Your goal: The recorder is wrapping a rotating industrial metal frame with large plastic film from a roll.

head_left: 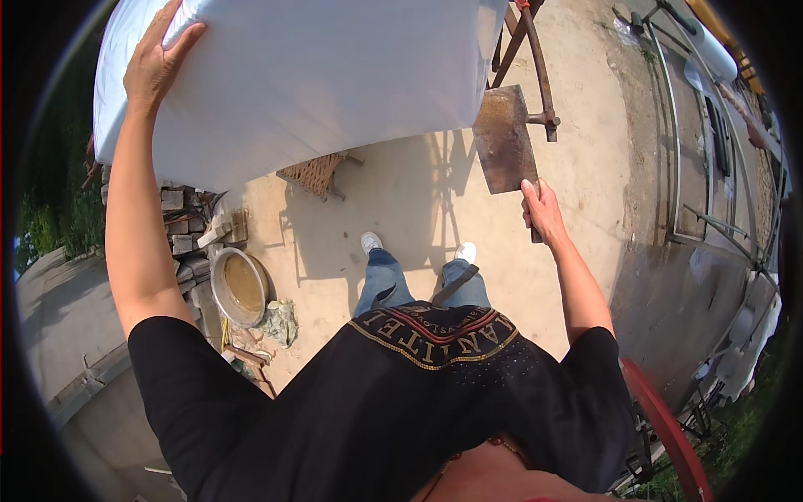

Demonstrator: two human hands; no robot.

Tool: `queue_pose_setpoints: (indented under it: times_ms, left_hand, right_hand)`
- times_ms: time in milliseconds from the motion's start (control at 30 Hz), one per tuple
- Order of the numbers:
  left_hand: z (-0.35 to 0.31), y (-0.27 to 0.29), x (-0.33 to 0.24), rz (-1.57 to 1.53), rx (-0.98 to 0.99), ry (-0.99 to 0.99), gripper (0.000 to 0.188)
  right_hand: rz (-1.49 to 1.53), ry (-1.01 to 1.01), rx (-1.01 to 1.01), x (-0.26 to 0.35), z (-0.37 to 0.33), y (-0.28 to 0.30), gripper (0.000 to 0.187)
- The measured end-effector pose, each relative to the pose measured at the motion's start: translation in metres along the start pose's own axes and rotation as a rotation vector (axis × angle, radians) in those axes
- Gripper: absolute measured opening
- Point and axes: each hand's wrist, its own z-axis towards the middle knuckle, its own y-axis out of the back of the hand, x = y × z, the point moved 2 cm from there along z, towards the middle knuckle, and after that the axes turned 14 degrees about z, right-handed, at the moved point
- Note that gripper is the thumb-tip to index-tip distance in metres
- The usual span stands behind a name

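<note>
A large white sheet [335,75] covers a broad, bulky thing in front of me; what lies under it is hidden. My left hand [159,63] rests on the sheet's far left part, the fingers stretched and the thumb apart, beside a raised fold. On the right, my right hand [545,213] is closed round the handle of a big rusty cleaver [506,138]. Its wide rectangular blade points away from me, close by the sheet's right edge and a rusty metal stand [545,75].
Under the sheet's near edge stands a low stool with a woven seat [311,177]. To the left are a metal basin [242,289] with brownish contents, stacked bricks [180,222] and a crumpled cloth [280,322]. Metal frames [673,125] stand at right; a red bar [669,418] is near my right side.
</note>
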Motion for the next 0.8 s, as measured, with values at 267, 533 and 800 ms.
queue_pose_setpoints:
  times_ms: [267, 533, 800]
  left_hand:
    - [0.001, -0.001, 0.001, -0.133, 0.109, 0.007, 0.060]
    - [-0.006, -0.002, 0.030, -0.368, 0.264, 0.132, 0.033]
    - [-0.045, 0.041, 0.021, -0.249, 0.226, 0.119, 0.031]
  right_hand:
    - [0.077, 0.078, -0.016, 0.020, 0.055, -0.068, 0.040]
    - [0.048, -0.054, 0.134, -0.035, -0.024, -0.117, 0.030]
    - [-0.260, 0.060, 0.357, -0.033, 0.017, -0.293, 0.046]
